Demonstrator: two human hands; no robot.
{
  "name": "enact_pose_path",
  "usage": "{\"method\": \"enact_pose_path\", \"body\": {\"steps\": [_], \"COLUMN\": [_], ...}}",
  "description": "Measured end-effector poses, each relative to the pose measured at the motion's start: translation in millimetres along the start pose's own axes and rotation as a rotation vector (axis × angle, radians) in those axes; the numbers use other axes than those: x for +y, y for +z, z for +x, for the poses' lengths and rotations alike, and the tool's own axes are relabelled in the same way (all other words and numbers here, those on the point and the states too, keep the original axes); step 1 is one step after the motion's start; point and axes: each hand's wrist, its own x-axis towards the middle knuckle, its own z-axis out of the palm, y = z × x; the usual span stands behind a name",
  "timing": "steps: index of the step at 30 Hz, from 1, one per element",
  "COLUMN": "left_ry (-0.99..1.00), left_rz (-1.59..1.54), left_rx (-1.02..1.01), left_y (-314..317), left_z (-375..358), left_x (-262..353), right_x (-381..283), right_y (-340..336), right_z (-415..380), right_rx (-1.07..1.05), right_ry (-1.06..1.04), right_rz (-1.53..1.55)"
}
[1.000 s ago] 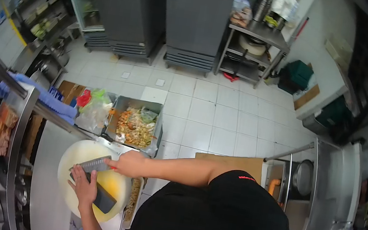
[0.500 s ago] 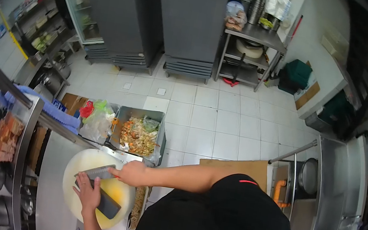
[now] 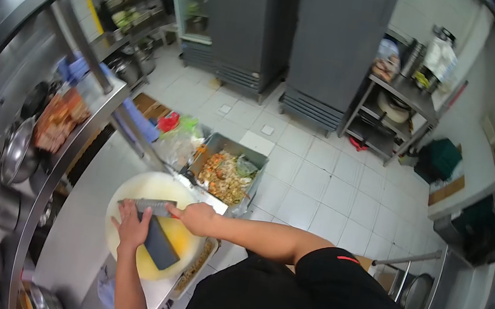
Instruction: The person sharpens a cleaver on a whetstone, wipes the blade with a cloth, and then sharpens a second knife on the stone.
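Observation:
A round pale cutting board [image 3: 146, 187] lies on the steel counter [image 3: 79, 228] in front of me. A dark rectangular block [image 3: 160, 248] rests on the board, and a grey cleaver blade [image 3: 147, 205] lies across its far end. My right hand [image 3: 197, 218] grips the cleaver's handle at the blade's right end. With fingers spread, my left hand [image 3: 133, 227] lies flat over the blade and the block. A yellowish wet patch covers the board around the block.
Beyond the counter's edge, a metal bin [image 3: 226, 176] of vegetable scraps stands on the tiled floor, with plastic bags [image 3: 176, 137] beside it. Pots and bowls [image 3: 14, 155] line the shelf at left. Grey cabinets [image 3: 334, 46] and a steel rack [image 3: 395, 106] stand at the back.
The view has swung left and tilted, so the left shelf shows more. Both hands stay on the cleaver and block; the blade now lies more level across the block's far end.

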Motion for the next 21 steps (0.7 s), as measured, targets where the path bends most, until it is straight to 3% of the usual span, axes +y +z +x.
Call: {"method": "enact_pose_path", "body": {"steps": [2, 4, 5, 7, 9, 11, 13, 14, 15, 17, 21], "left_ry": [0.030, 0.176, 0.219, 0.169, 0.221, 0.138, -0.038, -0.035, 0.017, -0.170, -0.070], "left_rz": [0.067, 0.097, 0.077, 0.034, 0.123, 0.019, -0.054, -0.164, -0.247, -0.163, -0.045], "left_rx": [0.004, 0.157, 0.137, 0.006, 0.152, 0.200, 0.124, 0.126, 0.289, 0.177, 0.285], "left_y": [5, 52, 62, 66, 78, 58, 23, 18, 49, 4, 57], "left_z": [-33, -89, -121, -159, -144, -92, -30, -1, 40, 12, -92], "left_x": [8, 0, 4, 15, 3, -10, -21, -34, -64, -32, 2], "right_x": [-9, -14, -3, -8, -13, -3, 3, 6, 1, -9, 10], "right_y": [-23, -37, -16, -38, -52, -29, -13, -12, -11, -30, -23], "right_z": [-32, -90, -113, -142, -118, -67, 4, 30, 50, 47, -35], "right_rx": [-0.091, -0.186, -0.244, -0.355, -0.446, -0.247, -0.133, -0.124, -0.121, -0.189, -0.258], "right_ry": [0.050, -0.023, -0.037, -0.026, 0.009, -0.064, -0.083, -0.070, -0.073, -0.039, -0.136], "right_rz": [0.100, 0.066, 0.143, 0.082, -0.003, -0.064, -0.072, -0.088, -0.103, -0.092, -0.172]}}
